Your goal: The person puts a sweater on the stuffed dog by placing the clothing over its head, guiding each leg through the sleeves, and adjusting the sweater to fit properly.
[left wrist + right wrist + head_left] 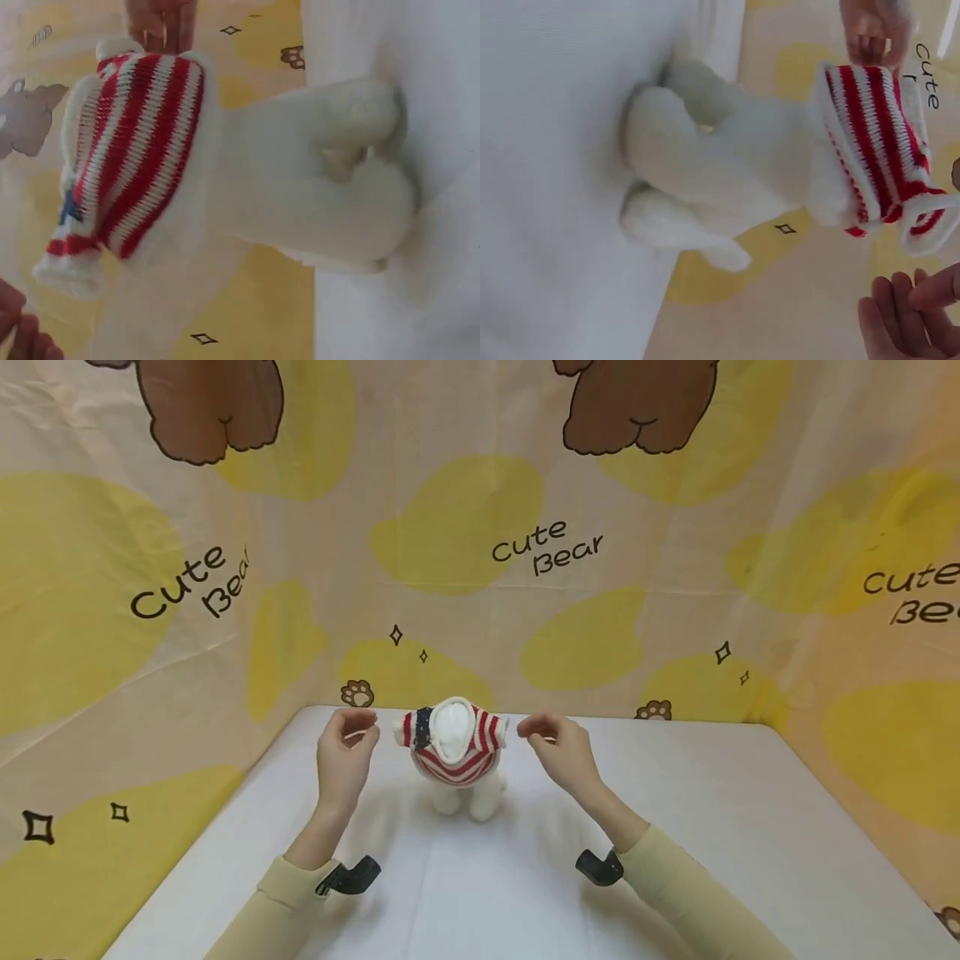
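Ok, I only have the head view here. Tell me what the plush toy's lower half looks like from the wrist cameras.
Observer: The plush toy stands on white legs on the white table; the left wrist view shows them below the striped sweater.
Operator: Check the left hand against the sweater.
Observer: In the right wrist view the left hand has its fingertips right at the sweater's edge; actual contact is unclear.
Operator: Now the right hand.
Observer: The right hand sits just below the sweater's sleeve, fingers apart from it.

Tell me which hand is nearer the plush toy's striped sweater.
Right, narrowly. The right hand hovers beside the striped sweater, fingertips almost at its sleeve; the left hand hovers slightly farther off.
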### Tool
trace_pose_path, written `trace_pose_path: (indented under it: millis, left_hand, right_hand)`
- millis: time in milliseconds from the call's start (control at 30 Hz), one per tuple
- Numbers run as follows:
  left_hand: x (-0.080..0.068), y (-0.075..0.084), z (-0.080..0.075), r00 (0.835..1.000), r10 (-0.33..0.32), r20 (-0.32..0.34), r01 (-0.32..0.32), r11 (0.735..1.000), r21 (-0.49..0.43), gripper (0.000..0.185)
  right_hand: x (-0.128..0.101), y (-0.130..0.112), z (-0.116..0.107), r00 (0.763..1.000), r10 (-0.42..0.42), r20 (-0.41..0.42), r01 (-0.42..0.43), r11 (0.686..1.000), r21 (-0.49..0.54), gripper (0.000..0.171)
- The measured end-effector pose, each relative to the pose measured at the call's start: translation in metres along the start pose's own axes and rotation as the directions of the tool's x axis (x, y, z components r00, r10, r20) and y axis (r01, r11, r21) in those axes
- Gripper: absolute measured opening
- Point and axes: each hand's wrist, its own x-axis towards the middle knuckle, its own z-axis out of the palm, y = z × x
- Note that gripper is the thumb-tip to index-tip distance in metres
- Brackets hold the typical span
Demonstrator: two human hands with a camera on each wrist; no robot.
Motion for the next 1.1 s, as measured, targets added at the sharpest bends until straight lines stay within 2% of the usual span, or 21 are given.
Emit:
trace_pose_path:
  millis: [33, 67, 100, 167, 233, 267, 333, 400, 467, 700, 933, 1100]
  left_hand:
    - [-0.001, 0.006, 0.001, 0.993, 0.113, -0.033, -0.112, 0.993, 0.04, 0.02]
    - [-0.001, 0.011, 0.003, 0.975, 0.222, -0.028, -0.219, 0.973, 0.072, 0.019]
    - [-0.001, 0.016, 0.005, 0.949, 0.315, 0.0, -0.314, 0.945, 0.09, 0.019]
    - [0.0, 0.023, 0.01, 0.895, 0.437, 0.091, -0.445, 0.89, 0.104, 0.022]
    - [0.0, 0.026, 0.017, 0.856, 0.483, 0.184, -0.506, 0.855, 0.113, 0.024]
    - [0.0, 0.026, 0.02, 0.845, 0.487, 0.222, -0.518, 0.847, 0.116, 0.025]
    - [0.0, 0.025, 0.025, 0.835, 0.478, 0.272, -0.523, 0.843, 0.123, 0.025]
    - [-0.001, 0.023, 0.03, 0.835, 0.464, 0.295, -0.519, 0.844, 0.14, 0.025]
    - [-0.001, 0.021, 0.033, 0.842, 0.447, 0.302, -0.507, 0.848, 0.157, 0.026]
    - [-0.001, 0.015, 0.035, 0.883, 0.356, 0.306, -0.421, 0.889, 0.179, 0.034]
    - [0.001, 0.011, 0.036, 0.903, 0.286, 0.32, -0.361, 0.91, 0.205, 0.038]
    - [0.004, 0.012, 0.036, 0.92, 0.161, 0.357, -0.254, 0.939, 0.231, 0.042]
  right_hand:
    - [0.002, -0.004, 0.0, 0.998, -0.057, -0.04, 0.057, 0.998, 0.004, 0.014]
    - [0.003, -0.008, 0.001, 0.99, -0.121, -0.068, 0.122, 0.992, 0.008, 0.013]
    - [0.005, -0.012, 0.002, 0.977, -0.195, -0.082, 0.196, 0.981, 0.005, 0.012]
    - [0.008, -0.018, 0.007, 0.937, -0.339, -0.081, 0.339, 0.941, -0.025, 0.01]
    - [0.01, -0.023, 0.013, 0.892, -0.45, -0.048, 0.446, 0.893, -0.063, 0.01]
    - [0.011, -0.025, 0.016, 0.873, -0.487, -0.028, 0.483, 0.872, -0.082, 0.01]
    - [0.013, -0.027, 0.022, 0.849, -0.528, 0.013, 0.526, 0.843, -0.112, 0.012]
    - [0.014, -0.028, 0.027, 0.843, -0.535, 0.051, 0.536, 0.833, -0.135, 0.016]
    - [0.016, -0.028, 0.031, 0.852, -0.518, 0.074, 0.522, 0.837, -0.165, 0.019]
    - [0.019, -0.028, 0.037, 0.899, -0.433, 0.066, 0.432, 0.854, -0.289, 0.026]
    - [0.022, -0.03, 0.034, 0.959, -0.273, 0.076, 0.283, 0.917, -0.281, 0.031]
    - [0.026, -0.025, 0.033, 0.985, -0.148, 0.091, 0.167, 0.951, -0.26, 0.031]
